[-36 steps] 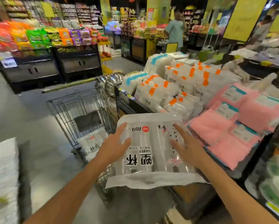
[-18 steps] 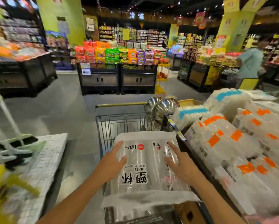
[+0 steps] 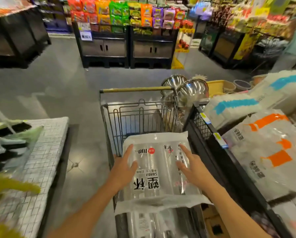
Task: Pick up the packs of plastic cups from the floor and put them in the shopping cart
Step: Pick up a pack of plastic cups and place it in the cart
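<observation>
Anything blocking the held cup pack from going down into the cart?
Nothing visible does. The left hand and right hand hold the pack of cups over the shopping cart, at its near end. Only another pack lies in the basket beneath.

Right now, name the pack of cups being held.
The pack printed with big black characters, gripped by left hand and right hand over the cart; the orange-marked packs lie untouched alongside.
</observation>
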A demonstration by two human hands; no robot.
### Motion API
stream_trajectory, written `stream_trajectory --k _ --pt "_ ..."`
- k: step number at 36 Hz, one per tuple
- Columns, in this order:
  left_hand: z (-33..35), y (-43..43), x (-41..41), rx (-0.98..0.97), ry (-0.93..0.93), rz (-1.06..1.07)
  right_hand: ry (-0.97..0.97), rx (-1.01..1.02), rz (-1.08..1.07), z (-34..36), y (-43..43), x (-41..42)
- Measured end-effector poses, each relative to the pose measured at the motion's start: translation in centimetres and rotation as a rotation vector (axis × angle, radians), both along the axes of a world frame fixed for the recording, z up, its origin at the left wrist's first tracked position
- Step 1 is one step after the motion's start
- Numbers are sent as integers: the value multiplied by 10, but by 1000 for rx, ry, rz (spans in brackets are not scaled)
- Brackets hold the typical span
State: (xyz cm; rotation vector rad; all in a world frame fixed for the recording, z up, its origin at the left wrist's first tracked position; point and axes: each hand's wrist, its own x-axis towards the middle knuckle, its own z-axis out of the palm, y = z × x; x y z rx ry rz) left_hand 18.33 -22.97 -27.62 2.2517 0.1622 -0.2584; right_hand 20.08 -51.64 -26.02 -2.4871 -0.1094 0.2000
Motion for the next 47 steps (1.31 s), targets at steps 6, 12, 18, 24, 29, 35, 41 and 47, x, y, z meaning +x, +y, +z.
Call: stream_trajectory --k 6,12,18,24,29,35,41,47 --pt "-58 -1 45 -38 40 81 83 5 -19 -51 14 52" --pt "-131 -10 81 -58 77 209 184 35 39 -142 22 116" --pt "-238 -19 109 23 157 331 262 85 75 -255 31 149" --pt "-318 -22 137 112 240 407 440 139 23 -329 41 166" --pt "-353 -26 144 229 202 425 346 -4 19 -364 46 177" --pt "-358 -28 141 270 126 415 419 179 5 -369 44 175" --pt "-332 -22 153 254 281 376 503 -12 71 -339 45 184" --pt "-255 -17 177 393 266 171 440 -303 144 -279 41 208"
